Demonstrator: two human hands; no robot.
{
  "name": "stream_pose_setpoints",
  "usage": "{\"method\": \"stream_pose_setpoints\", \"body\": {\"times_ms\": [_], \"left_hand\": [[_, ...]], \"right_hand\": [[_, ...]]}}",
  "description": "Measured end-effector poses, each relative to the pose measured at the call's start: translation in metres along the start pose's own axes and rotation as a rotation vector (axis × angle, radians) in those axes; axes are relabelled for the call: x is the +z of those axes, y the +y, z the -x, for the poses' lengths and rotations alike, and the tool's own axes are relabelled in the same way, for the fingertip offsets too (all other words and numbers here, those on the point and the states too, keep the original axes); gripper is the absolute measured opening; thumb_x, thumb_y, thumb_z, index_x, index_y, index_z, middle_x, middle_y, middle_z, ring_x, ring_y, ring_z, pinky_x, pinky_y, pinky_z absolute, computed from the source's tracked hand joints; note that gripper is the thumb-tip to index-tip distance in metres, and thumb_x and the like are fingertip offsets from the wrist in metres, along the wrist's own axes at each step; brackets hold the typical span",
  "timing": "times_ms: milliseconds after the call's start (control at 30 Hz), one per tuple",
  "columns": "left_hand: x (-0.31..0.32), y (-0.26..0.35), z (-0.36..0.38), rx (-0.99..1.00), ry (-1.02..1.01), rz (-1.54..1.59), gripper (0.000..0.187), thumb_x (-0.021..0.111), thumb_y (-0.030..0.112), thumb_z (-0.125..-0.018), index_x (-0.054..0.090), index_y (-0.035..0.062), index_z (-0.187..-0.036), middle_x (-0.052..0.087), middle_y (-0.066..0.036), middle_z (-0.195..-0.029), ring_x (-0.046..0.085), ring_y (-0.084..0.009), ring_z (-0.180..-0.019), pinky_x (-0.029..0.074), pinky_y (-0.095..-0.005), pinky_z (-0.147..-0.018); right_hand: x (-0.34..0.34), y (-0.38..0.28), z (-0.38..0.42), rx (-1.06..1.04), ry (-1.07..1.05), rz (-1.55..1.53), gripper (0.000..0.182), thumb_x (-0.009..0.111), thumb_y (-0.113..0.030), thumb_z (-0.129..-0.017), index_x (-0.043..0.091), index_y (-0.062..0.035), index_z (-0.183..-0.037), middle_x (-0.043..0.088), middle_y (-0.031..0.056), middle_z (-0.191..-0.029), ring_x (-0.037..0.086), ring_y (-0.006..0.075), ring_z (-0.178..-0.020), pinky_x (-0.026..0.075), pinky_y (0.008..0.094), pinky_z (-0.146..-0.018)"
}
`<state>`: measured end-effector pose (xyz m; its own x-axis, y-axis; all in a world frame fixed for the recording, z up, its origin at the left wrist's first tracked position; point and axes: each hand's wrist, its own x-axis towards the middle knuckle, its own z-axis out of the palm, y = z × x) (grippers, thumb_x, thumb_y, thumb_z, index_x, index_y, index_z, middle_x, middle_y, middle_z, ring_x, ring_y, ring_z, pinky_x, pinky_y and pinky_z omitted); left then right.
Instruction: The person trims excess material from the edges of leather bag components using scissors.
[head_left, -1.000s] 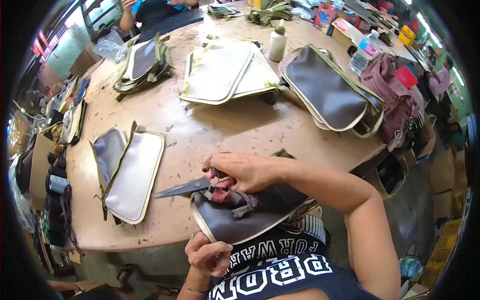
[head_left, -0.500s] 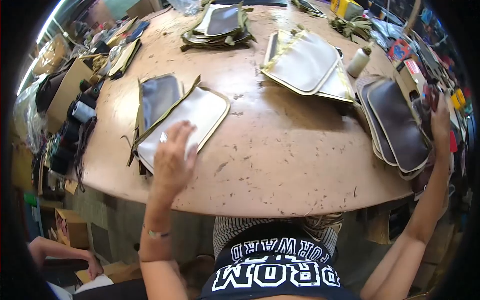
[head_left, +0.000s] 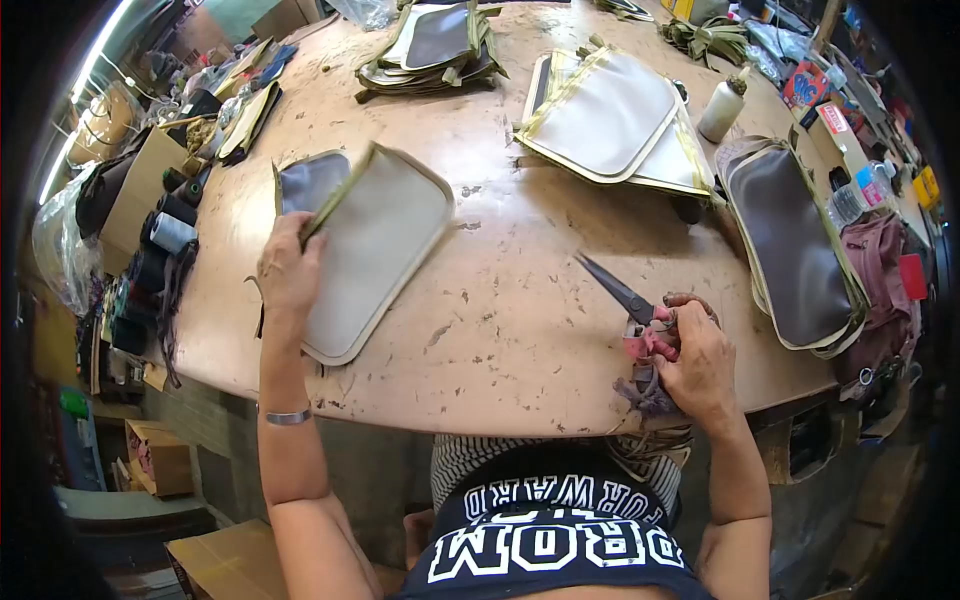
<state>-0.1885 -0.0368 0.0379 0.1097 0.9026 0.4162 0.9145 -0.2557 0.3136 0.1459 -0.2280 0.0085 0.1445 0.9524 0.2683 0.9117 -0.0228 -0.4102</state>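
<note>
My left hand (head_left: 290, 270) is closed on the green-trimmed edge of a pale, round-cornered panel (head_left: 385, 245), which tilts over the left part of the table. Beneath it a dark grey panel (head_left: 312, 182) shows in part. In my right hand (head_left: 700, 365) is a pair of scissors (head_left: 630, 300) with pink-wrapped handles. Their blades look nearly closed and point up and left, apart from the panel. A frayed dark scrap of cloth (head_left: 645, 395) hangs at the handles.
Stacked pale panels (head_left: 610, 115) lie at centre right, and dark brown panels (head_left: 785, 245) at the right edge. Another pile (head_left: 430, 80) is at the back. A white bottle (head_left: 722, 108) stands behind. Thread spools (head_left: 170, 232) line the left side. The wooden table (head_left: 500, 330) curves in front.
My right hand has come in from the far right edge, bringing the scissors over the table. My left hand has moved left, gripped the pale panel's edge and shifted it.
</note>
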Motion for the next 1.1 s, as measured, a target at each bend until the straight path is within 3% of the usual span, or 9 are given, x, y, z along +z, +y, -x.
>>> {"method": "stream_pose_setpoints", "body": {"times_ms": [133, 267, 400, 500, 600, 700, 833, 967, 1100], "left_hand": [[-0.006, -0.014, -0.009, -0.188, 0.155, 0.157, 0.027, 0.048, 0.023, -0.079, 0.044, 0.0013, -0.096, 0.056, -0.018, -0.082, 0.054, -0.0301, -0.075, 0.041, -0.0353, -0.067], [-0.021, -0.031, -0.003, -0.09, -0.364, 0.062, 0.029, 0.053, 0.021, -0.074, 0.047, 0.0008, -0.094, 0.056, -0.017, -0.082, 0.054, -0.0299, -0.077, 0.041, -0.034, -0.069], [-0.022, -0.029, -0.003, -0.047, -0.45, -0.004, 0.027, 0.055, 0.017, -0.07, 0.049, -0.0004, -0.089, 0.055, -0.019, -0.084, 0.051, -0.0328, -0.081, 0.039, -0.0349, -0.071], [-0.018, -0.04, -0.014, 0.016, -0.513, -0.064, 0.023, 0.055, 0.017, -0.071, 0.05, -0.0001, -0.085, 0.055, -0.013, -0.074, 0.052, -0.026, -0.072, 0.04, -0.0308, -0.065], [-0.018, -0.049, -0.022, -0.165, -0.668, 0.307, 0.018, 0.055, 0.017, -0.073, 0.049, 0.0021, -0.081, 0.049, -0.002, -0.066, 0.047, -0.0117, -0.063, 0.037, -0.0224, -0.058], [-0.036, -0.045, -0.018, -0.155, -0.72, 0.814, 0.015, 0.054, 0.018, -0.075, 0.048, 0.0053, -0.081, 0.042, 0.006, -0.066, 0.039, -0.0023, -0.061, 0.033, -0.0156, -0.055], [-0.055, -0.023, -0.006, -0.128, -0.741, 0.977, 0.016, 0.053, 0.016, -0.077, 0.045, 0.0058, -0.087, 0.044, 0.005, -0.07, 0.04, -0.0018, -0.064, 0.034, -0.0148, -0.057], [-0.039, -0.019, 0.01, -0.129, -0.831, 0.693, 0.017, 0.052, 0.011, -0.078, 0.043, 0.0047, -0.091, 0.046, 0.002, -0.074, 0.043, -0.0031, -0.069, 0.037, -0.0174, -0.06], [-0.024, -0.011, 0.028, -0.002, -0.825, 0.449, 0.038, 0.053, 0.008, -0.075, 0.039, 0.0009, -0.11, 0.054, -0.009, -0.091, 0.05, -0.0131, -0.082, 0.04, -0.0246, -0.072]], "right_hand": [[0.002, 0.001, 0.001, 0.003, 0.021, -0.002, 0.034, 0.065, -0.012, -0.057, 0.047, -0.0046, -0.085, 0.049, 0.0106, -0.085, 0.051, 0.0282, -0.074, 0.041, 0.035, -0.06], [0.003, 0.001, 0.002, 0.009, 0.059, -0.042, 0.034, 0.065, -0.009, -0.056, 0.048, -0.0044, -0.085, 0.05, 0.0105, -0.088, 0.051, 0.028, -0.073, 0.041, 0.0345, -0.06], [0.005, 0.0, 0.004, 0.085, 0.041, -0.1, 0.034, 0.063, -0.004, -0.055, 0.048, -0.0037, -0.085, 0.051, 0.011, -0.087, 0.052, 0.0271, -0.07, 0.041, 0.0342, -0.06], [0.008, -0.001, 0.004, 0.069, 0.066, -0.106, 0.031, 0.062, -0.005, -0.058, 0.048, -0.0031, -0.085, 0.051, 0.0122, -0.084, 0.053, 0.0271, -0.069, 0.041, 0.0344, -0.059], [0.006, -0.001, 0.003, 0.012, 0.081, -0.058, 0.027, 0.061, -0.007, -0.061, 0.048, -0.0028, -0.085, 0.051, 0.0134, -0.085, 0.053, 0.0273, -0.067, 0.04, 0.0348, -0.059], [0.007, -0.001, 0.003, 0.015, 0.09, -0.071, 0.027, 0.061, -0.007, -0.062, 0.048, -0.0027, -0.085, 0.051, 0.0134, -0.084, 0.053, 0.0277, -0.068, 0.04, 0.0349, -0.059], [0.006, -0.003, 0.004, 0.06, 0.052, -0.072, 0.028, 0.061, -0.007, -0.061, 0.048, -0.0028, -0.086, 0.051, 0.013, -0.084, 0.052, 0.0277, -0.07, 0.04, 0.0347, -0.06], [0.008, -0.001, 0.005, 0.078, 0.051, -0.076, 0.03, 0.061, -0.005, -0.059, 0.048, -0.0035, -0.086, 0.051, 0.0118, -0.085, 0.052, 0.0275, -0.071, 0.04, 0.0344, -0.06], [0.008, -0.002, 0.005, 0.072, 0.086, -0.129, 0.031, 0.062, -0.006, -0.058, 0.049, -0.0044, -0.086, 0.051, 0.0102, -0.085, 0.052, 0.0266, -0.07, 0.041, 0.0337, -0.061]]}}
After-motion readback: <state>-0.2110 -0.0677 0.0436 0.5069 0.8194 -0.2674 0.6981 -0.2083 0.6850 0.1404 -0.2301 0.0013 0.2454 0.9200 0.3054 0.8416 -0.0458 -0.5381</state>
